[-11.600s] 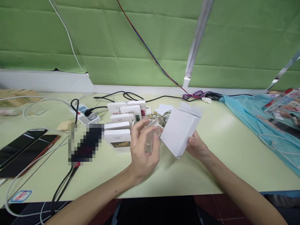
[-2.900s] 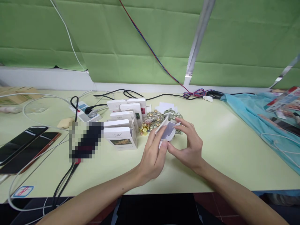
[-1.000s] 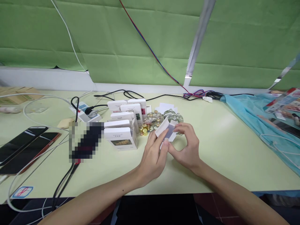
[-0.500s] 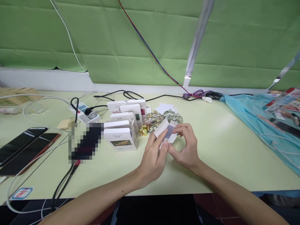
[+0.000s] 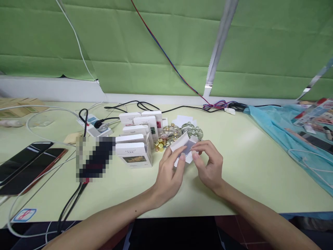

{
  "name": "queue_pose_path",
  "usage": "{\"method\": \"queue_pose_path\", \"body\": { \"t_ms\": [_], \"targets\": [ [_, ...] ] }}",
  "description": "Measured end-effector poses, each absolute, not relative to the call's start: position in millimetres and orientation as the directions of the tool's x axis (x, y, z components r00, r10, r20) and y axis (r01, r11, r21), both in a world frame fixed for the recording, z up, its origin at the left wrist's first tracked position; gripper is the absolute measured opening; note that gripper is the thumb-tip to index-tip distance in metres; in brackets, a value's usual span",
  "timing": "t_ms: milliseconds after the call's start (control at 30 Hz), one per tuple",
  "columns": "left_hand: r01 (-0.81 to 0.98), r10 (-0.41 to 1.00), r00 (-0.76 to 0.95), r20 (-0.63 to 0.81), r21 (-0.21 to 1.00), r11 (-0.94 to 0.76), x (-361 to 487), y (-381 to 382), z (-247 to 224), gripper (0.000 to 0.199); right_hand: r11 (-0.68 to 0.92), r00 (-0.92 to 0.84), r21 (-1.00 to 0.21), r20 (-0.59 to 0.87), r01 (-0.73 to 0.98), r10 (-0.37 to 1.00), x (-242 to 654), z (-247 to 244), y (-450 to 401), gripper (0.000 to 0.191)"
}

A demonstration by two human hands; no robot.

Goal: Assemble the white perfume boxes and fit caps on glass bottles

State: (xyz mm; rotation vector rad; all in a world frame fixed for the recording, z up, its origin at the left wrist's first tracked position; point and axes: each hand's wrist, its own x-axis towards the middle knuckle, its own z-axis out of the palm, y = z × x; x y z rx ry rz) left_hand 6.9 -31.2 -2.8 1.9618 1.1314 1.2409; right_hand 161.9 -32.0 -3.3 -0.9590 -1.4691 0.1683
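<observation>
A small white box (image 5: 180,141) with raised flaps is tilted between my hands, its bluish-grey inside showing. My left hand (image 5: 170,170) grips it from the left, thumb and fingers on its walls. At its right side, the thumb and fingertips of my right hand (image 5: 210,165) are drawn together by a flap. Just behind the box lie round glass bottles (image 5: 191,130) with gold tops, and small gold caps (image 5: 160,147) are beside them. Several white boxes with pictures (image 5: 134,158) stand upright left of my left hand, their lids raised.
Two phones (image 5: 24,158) lie at the left. Cables run past a white power strip (image 5: 91,125) and a blurred-out dark object (image 5: 97,159). White papers (image 5: 184,120) lie behind the bottles. Blue cloth (image 5: 273,128) covers the right side under assorted items. Green blinds (image 5: 156,45) hang behind.
My right thumb has moved up and right, off the box's lower edge to its right flap. The box's opening shows more, and its flaps are spread wider.
</observation>
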Motion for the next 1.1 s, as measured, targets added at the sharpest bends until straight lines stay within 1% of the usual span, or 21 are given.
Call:
{"method": "queue_pose_path", "body": {
  "t_ms": [133,200,333,433,533,633,867,1100],
  "targets": [
    [0.377,0.863,0.220,0.456,0.776,-0.506,6.8,-31.2,-2.3,0.035,0.643,0.197,-0.628,0.765,0.437,0.613,160.7,-0.9,-32.8,0.021],
    [0.373,0.852,0.222,0.474,0.767,-0.523,6.7,-30.8,-2.4,0.034,0.630,0.234,-0.657,0.745,0.414,0.624,160.9,-1.5,-33.0,0.024],
    [0.357,0.822,0.220,0.526,0.741,-0.569,6.3,-30.6,-2.8,0.030,0.567,0.370,-0.765,0.644,0.307,0.669,161.7,-4.7,-32.3,0.015],
    [0.341,0.805,0.216,0.552,0.730,-0.592,6.3,-30.4,-3.5,0.028,0.531,0.415,-0.820,0.568,0.215,0.711,161.4,-5.5,-31.6,0.015],
    [0.334,0.799,0.210,0.563,0.727,-0.600,6.8,-30.1,-4.1,0.026,0.519,0.415,-0.843,0.527,0.141,0.742,160.9,-5.2,-31.9,0.014],
    [0.341,0.807,0.197,0.557,0.733,-0.589,6.9,-29.8,-3.6,0.025,0.523,0.401,-0.846,0.518,0.107,0.756,160.8,-5.1,-33.0,0.014],
    [0.346,0.812,0.152,0.564,0.739,-0.578,4.2,-27.6,2.3,0.024,0.533,0.315,-0.839,0.538,0.110,0.782,160.4,-4.3,-36.0,0.015],
    [0.333,0.779,0.147,0.610,0.711,-0.620,4.3,-26.8,3.8,0.012,0.535,0.284,-0.839,0.540,0.102,0.792,160.8,-4.6,-38.0,0.017]
  ]
}}
